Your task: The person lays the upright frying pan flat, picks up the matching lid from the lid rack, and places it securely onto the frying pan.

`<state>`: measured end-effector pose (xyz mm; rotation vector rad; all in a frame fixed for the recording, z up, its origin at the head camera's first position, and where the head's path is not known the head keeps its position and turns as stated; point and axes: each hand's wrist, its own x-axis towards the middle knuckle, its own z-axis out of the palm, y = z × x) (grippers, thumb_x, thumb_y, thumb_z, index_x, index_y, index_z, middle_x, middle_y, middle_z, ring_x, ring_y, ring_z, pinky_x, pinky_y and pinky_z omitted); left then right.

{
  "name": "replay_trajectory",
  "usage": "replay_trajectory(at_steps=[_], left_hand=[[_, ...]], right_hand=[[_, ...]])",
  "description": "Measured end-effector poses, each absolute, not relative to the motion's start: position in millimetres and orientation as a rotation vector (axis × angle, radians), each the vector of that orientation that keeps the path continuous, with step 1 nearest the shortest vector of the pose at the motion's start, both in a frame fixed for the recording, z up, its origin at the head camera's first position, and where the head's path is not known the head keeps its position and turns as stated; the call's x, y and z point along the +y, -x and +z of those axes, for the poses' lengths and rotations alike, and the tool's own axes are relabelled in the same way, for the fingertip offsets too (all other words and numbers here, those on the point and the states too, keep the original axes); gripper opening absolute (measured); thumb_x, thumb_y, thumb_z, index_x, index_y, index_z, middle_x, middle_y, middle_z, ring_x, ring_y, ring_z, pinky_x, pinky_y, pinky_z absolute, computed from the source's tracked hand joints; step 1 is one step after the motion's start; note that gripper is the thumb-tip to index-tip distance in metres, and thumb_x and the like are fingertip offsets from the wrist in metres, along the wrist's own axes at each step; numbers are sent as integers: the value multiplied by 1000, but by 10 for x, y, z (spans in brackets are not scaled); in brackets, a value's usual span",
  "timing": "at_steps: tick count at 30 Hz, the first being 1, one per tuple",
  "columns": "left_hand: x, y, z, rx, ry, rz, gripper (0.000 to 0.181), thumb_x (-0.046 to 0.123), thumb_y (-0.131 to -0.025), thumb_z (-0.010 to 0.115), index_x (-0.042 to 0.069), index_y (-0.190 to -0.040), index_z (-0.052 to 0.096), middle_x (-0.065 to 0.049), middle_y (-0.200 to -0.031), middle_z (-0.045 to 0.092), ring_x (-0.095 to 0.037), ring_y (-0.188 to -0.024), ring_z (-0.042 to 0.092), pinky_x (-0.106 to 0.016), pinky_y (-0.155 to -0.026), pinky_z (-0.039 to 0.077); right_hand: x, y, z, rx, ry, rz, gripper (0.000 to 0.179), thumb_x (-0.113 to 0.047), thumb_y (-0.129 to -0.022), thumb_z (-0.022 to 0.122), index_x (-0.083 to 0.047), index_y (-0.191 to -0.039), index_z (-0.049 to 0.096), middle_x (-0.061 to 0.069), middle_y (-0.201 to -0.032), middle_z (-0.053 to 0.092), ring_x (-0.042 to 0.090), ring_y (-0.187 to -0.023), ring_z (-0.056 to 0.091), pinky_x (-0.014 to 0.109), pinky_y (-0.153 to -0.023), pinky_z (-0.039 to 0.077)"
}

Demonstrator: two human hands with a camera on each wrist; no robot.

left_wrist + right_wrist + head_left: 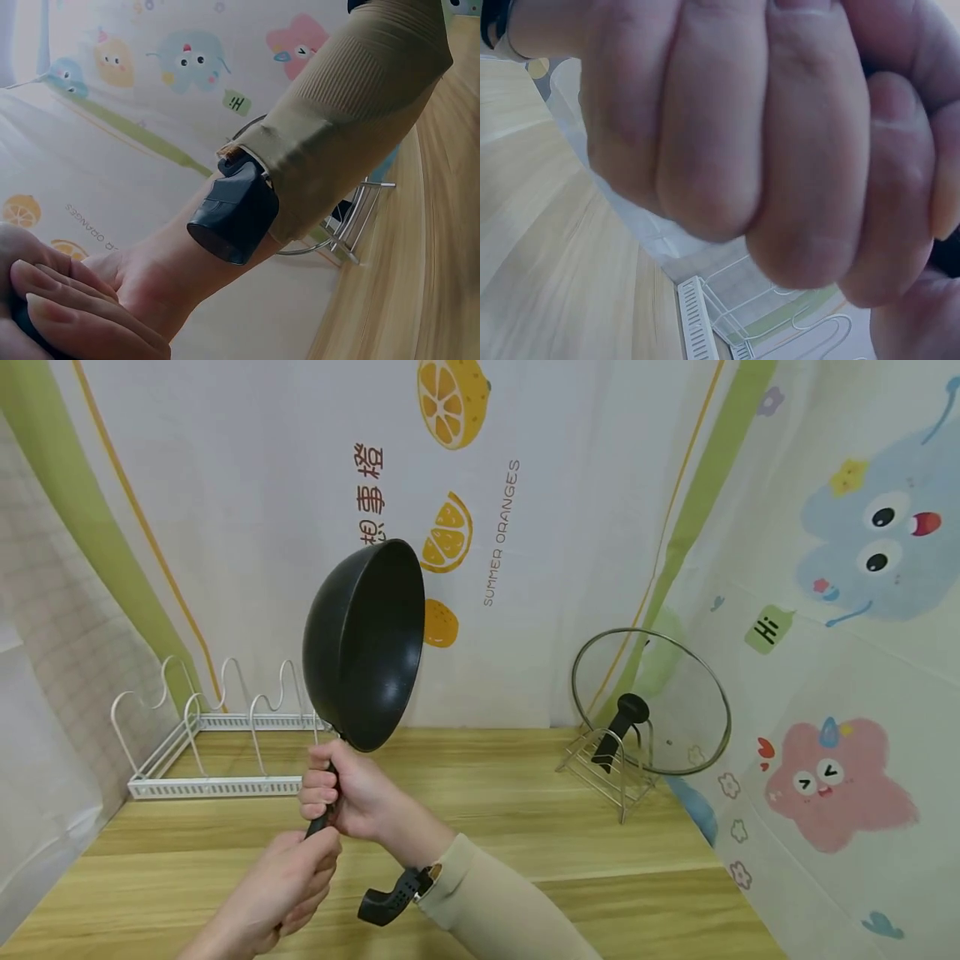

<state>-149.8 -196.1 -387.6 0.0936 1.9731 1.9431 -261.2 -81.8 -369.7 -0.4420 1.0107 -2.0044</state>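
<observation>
In the head view a black wok is held up on its side, bowl high and its inside facing right. My right hand grips the handle close under the bowl, fingers wrapped round it. Lower down, my left hand grips the handle's end, hiding most of it. The left wrist view catches curled fingers over a dark bit of handle, with the right forearm's beige sleeve behind. Large folded fingers fill much of the right wrist view.
A white rack with wavy wire dividers stands at the back left of the wooden table. At the right, a glass lid with a metal rim and black knob leans upright in a small wire stand. Printed curtains enclose the back and sides.
</observation>
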Motion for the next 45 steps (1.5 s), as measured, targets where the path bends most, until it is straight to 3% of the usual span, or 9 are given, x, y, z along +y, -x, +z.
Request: replay_trajectory(at_steps=[20, 29, 45], left_hand=[[-1913, 1571, -3922, 1694, -276, 1992, 44, 13, -106, 41, 21, -63, 31, 14, -49, 35, 2, -37, 32, -20, -37, 24], [-1905, 1593, -3940, 1519, -334, 2025, 41, 12, -106, 36, 22, -67, 32, 15, -50, 35, 3, -38, 33, -38, -42, 0], [-1920, 1620, -3956, 1197, -455, 2035, 36, 12, -108, 30, 22, -73, 35, 14, -54, 31, 0, -40, 22, -36, -43, -5]], right_hand=[[-685, 2598, -3780, 972, 424, -2074, 44, -33, -108, 44, -28, -66, 34, -18, -54, 35, -2, -48, 33, 13, -56, 29], [-645, 2596, -3811, 966, 390, -2082, 43, -32, -109, 42, -28, -67, 33, -17, -54, 35, -2, -48, 34, 13, -57, 30], [-621, 2596, -3840, 898, 381, -2109, 45, -29, -109, 39, -28, -64, 34, -18, -53, 34, -2, -49, 31, 12, -58, 25]])
